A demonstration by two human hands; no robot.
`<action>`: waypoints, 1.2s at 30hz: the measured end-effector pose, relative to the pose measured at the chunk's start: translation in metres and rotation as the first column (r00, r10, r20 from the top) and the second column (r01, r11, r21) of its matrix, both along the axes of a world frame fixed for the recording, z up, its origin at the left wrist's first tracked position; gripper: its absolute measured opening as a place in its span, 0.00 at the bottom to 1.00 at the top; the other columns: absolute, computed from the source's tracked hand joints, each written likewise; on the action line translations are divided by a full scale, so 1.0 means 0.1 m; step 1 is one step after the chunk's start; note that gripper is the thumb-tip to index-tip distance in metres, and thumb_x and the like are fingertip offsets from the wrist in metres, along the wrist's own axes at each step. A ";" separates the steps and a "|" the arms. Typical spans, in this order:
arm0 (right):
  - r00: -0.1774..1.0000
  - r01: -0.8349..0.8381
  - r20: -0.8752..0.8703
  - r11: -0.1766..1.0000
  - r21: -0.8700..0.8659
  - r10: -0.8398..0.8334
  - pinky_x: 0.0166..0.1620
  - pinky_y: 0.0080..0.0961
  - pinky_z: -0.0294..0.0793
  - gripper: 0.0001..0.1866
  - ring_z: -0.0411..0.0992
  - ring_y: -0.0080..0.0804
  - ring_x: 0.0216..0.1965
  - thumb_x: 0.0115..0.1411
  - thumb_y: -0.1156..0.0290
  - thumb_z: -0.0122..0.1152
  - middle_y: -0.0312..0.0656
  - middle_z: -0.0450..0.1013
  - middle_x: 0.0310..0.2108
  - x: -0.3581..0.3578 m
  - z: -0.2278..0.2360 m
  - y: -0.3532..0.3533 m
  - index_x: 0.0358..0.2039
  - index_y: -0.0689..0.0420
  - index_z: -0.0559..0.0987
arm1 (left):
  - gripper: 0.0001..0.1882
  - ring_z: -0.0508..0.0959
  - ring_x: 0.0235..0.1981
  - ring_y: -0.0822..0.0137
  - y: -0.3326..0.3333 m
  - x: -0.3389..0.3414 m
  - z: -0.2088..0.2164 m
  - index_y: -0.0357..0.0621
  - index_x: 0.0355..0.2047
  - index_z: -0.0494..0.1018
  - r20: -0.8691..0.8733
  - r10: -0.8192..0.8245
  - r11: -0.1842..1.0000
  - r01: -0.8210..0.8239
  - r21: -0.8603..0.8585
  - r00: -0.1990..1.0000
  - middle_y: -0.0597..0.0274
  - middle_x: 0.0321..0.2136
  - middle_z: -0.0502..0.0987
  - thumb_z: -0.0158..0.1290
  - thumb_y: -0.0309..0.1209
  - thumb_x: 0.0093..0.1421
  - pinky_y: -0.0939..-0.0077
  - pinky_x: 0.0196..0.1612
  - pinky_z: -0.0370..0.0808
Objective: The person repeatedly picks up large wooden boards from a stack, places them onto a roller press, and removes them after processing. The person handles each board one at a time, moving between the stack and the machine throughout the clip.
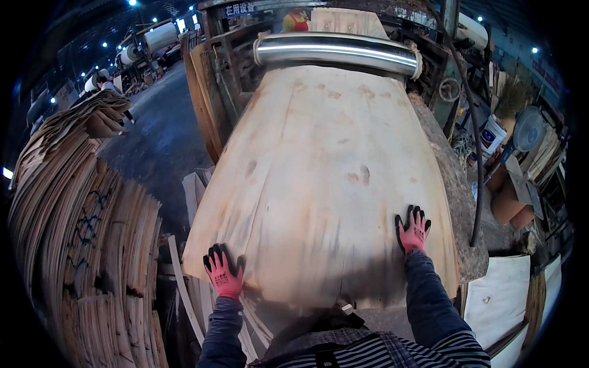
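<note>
A wide, pale sheet of wood veneer with brown knots and grey streaks lies in front of me. Its far end reaches a shiny metal roller set in a machine frame. My left hand, in a pink glove with black fingertips, rests on the near left corner of the sheet with its fingers spread. Flat near the right edge lies my right hand, gloved the same way, fingers apart. Neither hand grips anything.
Tall stacks of veneer sheets stand at the left. Loose strips lean beside my left arm. On the right are a fan, a white bucket, a hanging cable and pale sheets. Someone in red and yellow is beyond the roller.
</note>
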State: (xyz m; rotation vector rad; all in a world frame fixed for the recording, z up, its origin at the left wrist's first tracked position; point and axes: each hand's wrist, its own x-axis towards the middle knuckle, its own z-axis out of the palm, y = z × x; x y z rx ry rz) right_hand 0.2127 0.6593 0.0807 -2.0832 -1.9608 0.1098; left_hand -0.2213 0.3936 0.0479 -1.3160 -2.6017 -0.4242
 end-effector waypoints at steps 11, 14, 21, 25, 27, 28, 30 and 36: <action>1.000 0.020 -0.006 1.000 -0.004 -0.020 0.61 0.44 0.33 0.34 0.46 0.42 0.61 0.52 0.46 0.46 0.43 0.51 0.59 0.00 0.02 -0.03 0.56 0.52 0.60 | 0.42 0.58 0.55 0.61 -0.49 -0.19 -0.12 0.33 0.58 0.45 0.801 -0.436 0.549 -0.584 0.598 0.410 0.50 0.54 0.57 0.50 0.47 0.54 0.70 0.57 0.53; 1.000 0.016 -0.005 1.000 -0.008 -0.016 0.61 0.44 0.34 0.34 0.46 0.43 0.61 0.53 0.45 0.45 0.43 0.51 0.59 0.00 0.02 -0.03 0.56 0.52 0.59 | 0.37 0.57 0.56 0.61 -0.26 0.07 0.40 0.35 0.58 0.44 0.752 -0.339 0.440 -0.611 0.658 0.566 0.50 0.55 0.56 0.48 0.42 0.57 0.70 0.57 0.53; 1.000 0.010 0.011 1.000 0.018 -0.011 0.61 0.44 0.35 0.35 0.47 0.44 0.60 0.53 0.45 0.44 0.45 0.52 0.59 0.02 0.00 -0.03 0.56 0.52 0.59 | 0.27 0.65 0.50 0.63 -0.18 0.26 0.69 0.37 0.55 0.54 0.593 -0.585 0.323 -0.511 0.796 0.554 0.54 0.52 0.61 0.45 0.36 0.59 0.73 0.53 0.60; 1.000 0.000 -0.004 1.000 0.020 0.000 0.61 0.45 0.35 0.34 0.48 0.45 0.60 0.53 0.45 0.45 0.45 0.52 0.59 0.01 -0.01 -0.02 0.56 0.52 0.60 | 0.23 0.69 0.46 0.59 -0.36 0.14 0.03 0.33 0.49 0.60 0.488 -0.412 0.528 -0.235 0.816 0.770 0.52 0.44 0.68 0.46 0.36 0.57 0.69 0.49 0.64; 1.000 0.006 0.002 1.000 0.015 -0.006 0.61 0.44 0.35 0.34 0.48 0.45 0.60 0.53 0.46 0.45 0.45 0.52 0.59 0.03 -0.02 -0.02 0.56 0.52 0.60 | 0.23 0.71 0.43 0.59 -0.39 0.07 -0.29 0.34 0.47 0.62 0.492 -0.427 0.567 -0.200 0.799 0.759 0.53 0.42 0.70 0.44 0.40 0.58 0.68 0.46 0.67; 1.000 0.007 -0.004 1.000 0.013 -0.007 0.61 0.44 0.36 0.34 0.48 0.45 0.60 0.53 0.46 0.45 0.45 0.52 0.59 0.02 -0.01 -0.02 0.56 0.52 0.60 | 0.24 0.71 0.44 0.59 -0.37 0.05 -0.34 0.35 0.47 0.63 0.658 -0.590 0.489 -0.442 0.752 0.468 0.54 0.43 0.70 0.43 0.41 0.58 0.68 0.46 0.68; 1.000 0.011 -0.015 1.000 0.009 -0.011 0.61 0.44 0.36 0.34 0.48 0.45 0.60 0.52 0.46 0.46 0.45 0.52 0.59 0.01 0.02 -0.04 0.56 0.52 0.60 | 0.24 0.70 0.45 0.61 -0.37 0.03 -0.39 0.35 0.47 0.63 0.668 -0.738 0.453 -0.666 0.593 0.093 0.54 0.43 0.69 0.42 0.43 0.58 0.69 0.46 0.68; 1.000 0.023 -0.007 1.000 0.020 -0.023 0.61 0.44 0.36 0.34 0.48 0.44 0.60 0.52 0.49 0.48 0.44 0.52 0.59 0.03 0.02 -0.03 0.56 0.52 0.60 | 0.24 0.68 0.46 0.64 -0.32 0.15 -0.20 0.37 0.46 0.64 0.615 -0.785 0.455 -0.743 0.492 -0.073 0.56 0.44 0.68 0.41 0.44 0.59 0.70 0.48 0.67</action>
